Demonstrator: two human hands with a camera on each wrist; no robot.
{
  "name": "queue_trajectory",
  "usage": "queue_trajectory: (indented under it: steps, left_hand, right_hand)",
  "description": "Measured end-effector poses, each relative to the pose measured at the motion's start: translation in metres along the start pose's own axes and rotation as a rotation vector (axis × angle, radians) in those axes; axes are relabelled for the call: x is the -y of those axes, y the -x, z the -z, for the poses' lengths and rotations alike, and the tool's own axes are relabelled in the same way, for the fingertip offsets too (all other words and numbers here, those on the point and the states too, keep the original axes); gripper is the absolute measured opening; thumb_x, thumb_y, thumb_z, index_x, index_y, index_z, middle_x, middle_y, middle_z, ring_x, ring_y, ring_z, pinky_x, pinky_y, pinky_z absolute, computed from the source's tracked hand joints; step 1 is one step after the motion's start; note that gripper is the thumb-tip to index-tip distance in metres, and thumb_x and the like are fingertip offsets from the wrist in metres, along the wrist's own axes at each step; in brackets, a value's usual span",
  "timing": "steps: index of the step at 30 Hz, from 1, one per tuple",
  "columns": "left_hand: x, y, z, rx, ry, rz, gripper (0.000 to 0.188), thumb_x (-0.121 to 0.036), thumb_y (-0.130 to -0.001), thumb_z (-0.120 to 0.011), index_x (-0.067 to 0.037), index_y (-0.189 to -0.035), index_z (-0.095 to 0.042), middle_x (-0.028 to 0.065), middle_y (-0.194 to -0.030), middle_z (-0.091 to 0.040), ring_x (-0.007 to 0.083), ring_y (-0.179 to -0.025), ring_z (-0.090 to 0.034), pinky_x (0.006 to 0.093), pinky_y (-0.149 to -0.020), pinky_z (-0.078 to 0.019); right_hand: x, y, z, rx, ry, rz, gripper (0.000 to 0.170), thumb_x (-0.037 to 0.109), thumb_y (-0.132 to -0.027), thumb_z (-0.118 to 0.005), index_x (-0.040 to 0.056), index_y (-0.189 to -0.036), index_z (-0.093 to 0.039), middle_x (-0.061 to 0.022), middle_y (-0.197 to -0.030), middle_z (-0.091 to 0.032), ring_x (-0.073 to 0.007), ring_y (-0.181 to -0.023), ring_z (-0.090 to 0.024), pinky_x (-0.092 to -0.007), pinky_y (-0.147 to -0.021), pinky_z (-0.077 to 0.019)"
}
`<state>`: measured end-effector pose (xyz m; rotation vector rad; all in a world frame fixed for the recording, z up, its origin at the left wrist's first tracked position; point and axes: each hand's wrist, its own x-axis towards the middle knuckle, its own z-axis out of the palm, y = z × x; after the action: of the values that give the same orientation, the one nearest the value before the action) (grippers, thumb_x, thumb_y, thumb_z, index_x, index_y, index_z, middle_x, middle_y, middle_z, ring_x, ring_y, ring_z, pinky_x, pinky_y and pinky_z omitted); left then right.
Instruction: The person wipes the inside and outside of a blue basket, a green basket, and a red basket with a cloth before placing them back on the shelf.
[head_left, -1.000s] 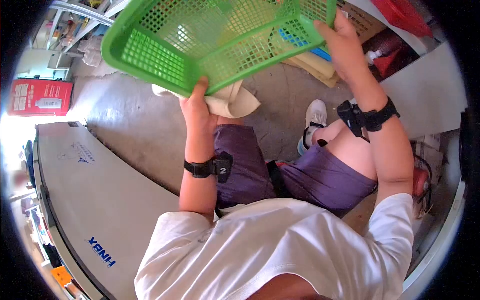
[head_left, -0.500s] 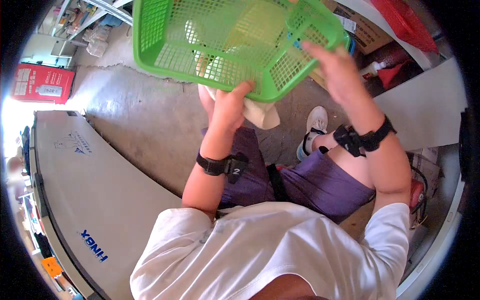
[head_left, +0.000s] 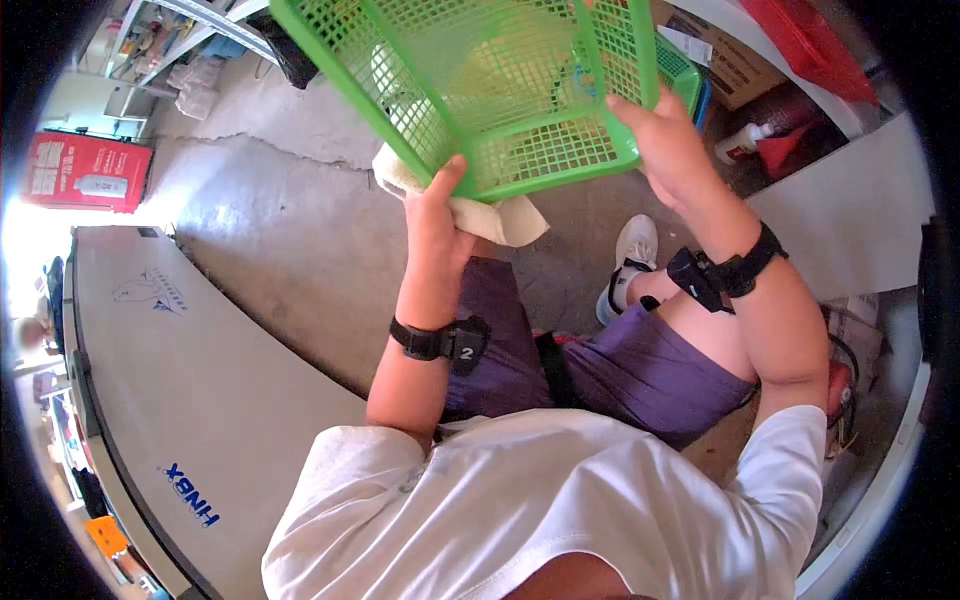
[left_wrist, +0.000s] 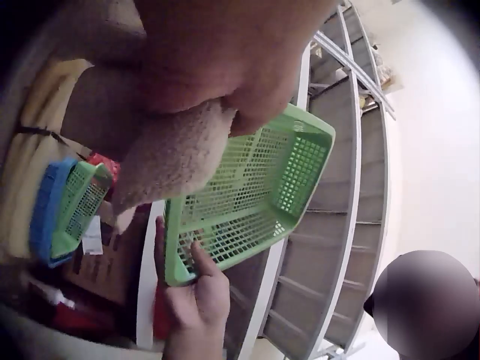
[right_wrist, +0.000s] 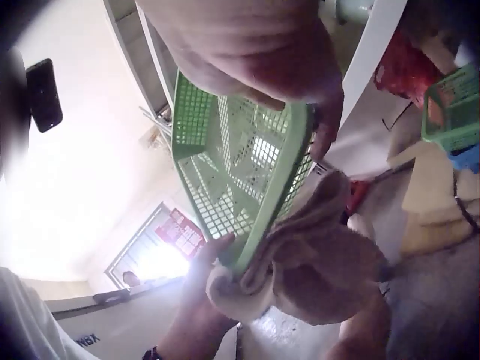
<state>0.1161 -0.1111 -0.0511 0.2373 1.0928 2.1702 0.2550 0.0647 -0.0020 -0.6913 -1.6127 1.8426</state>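
Note:
A green plastic mesh basket (head_left: 560,160) is held up in front of the body, tilted, with its open side facing the person. My left hand (head_left: 435,220) grips its near left corner, thumb over the rim. A cream cloth (head_left: 510,222) is bunched under that hand against the basket's outside; in the right wrist view the cloth (right_wrist: 322,262) hangs in folds below the rim. At the basket's right end, my right hand (head_left: 670,150) holds the rim, its thumb inside. In the left wrist view the right hand (left_wrist: 199,300) shows at the rim's lower corner.
A white cabinet marked HNBX (head_left: 200,380) stands at the left. To the right are a grey panel (head_left: 850,200), a cardboard box (head_left: 735,65) and a white bottle (head_left: 742,143). Another green basket (left_wrist: 81,199) sits against a blue one (left_wrist: 49,214). Metal shelving (left_wrist: 352,150) rises beyond.
The basket has moved to the right and its tilt has changed. My left hand shifted right, then slightly back left, with the cloth still under it. My right hand remains at the right end.

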Motion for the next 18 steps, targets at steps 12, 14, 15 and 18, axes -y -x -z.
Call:
queue_trajectory:
  steps: [12, 14, 15, 18]
  left_hand:
    - [0.017, 0.016, -0.035, 0.102, -0.14, 0.038, 0.044, -0.014, -0.09, -0.059, -0.001, -0.129, -0.042, 0.0084, -0.123, -0.051, 0.021, -0.115, -0.049, 0.0355, -0.096, -0.0413]
    - [0.021, 0.018, -0.035, 0.218, -0.141, -0.038, 0.047, -0.011, -0.087, -0.063, -0.001, -0.128, -0.043, 0.0083, -0.121, -0.052, 0.0203, -0.11, -0.051, 0.0351, -0.092, -0.0431]
    - [0.019, 0.018, -0.027, 0.232, -0.174, -0.056, 0.047, -0.01, -0.086, -0.064, -0.001, -0.127, -0.043, 0.0096, -0.119, -0.053, 0.0226, -0.108, -0.053, 0.0385, -0.091, -0.0447]
    - [0.015, 0.01, -0.003, 0.28, -0.138, -0.017, 0.048, -0.009, -0.085, -0.064, -0.002, -0.128, -0.042, 0.0093, -0.122, -0.052, 0.0238, -0.112, -0.051, 0.0396, -0.094, -0.0436]
  right_hand:
    - [-0.027, 0.028, -0.034, -0.054, -0.28, -0.239, 0.034, 0.005, -0.084, -0.053, -0.0018, -0.118, -0.051, -0.0119, -0.114, -0.06, -0.0206, -0.103, -0.057, -0.034, -0.089, -0.0447]
    - [-0.023, 0.028, -0.034, -0.116, -0.3, -0.242, 0.033, 0.004, -0.082, -0.054, -0.0026, -0.114, -0.054, -0.012, -0.108, -0.062, -0.0212, -0.098, -0.06, -0.0342, -0.086, -0.0469]
    - [-0.02, 0.027, -0.033, -0.092, -0.3, -0.264, 0.031, 0.004, -0.081, -0.054, -0.003, -0.112, -0.055, -0.012, -0.105, -0.063, -0.0217, -0.094, -0.061, -0.0345, -0.084, -0.048]
    - [-0.013, 0.014, -0.012, 0.012, -0.351, -0.358, 0.029, 0.003, -0.078, -0.055, -0.0038, -0.105, -0.058, -0.0123, -0.097, -0.064, -0.0227, -0.085, -0.064, -0.0349, -0.078, -0.0505]
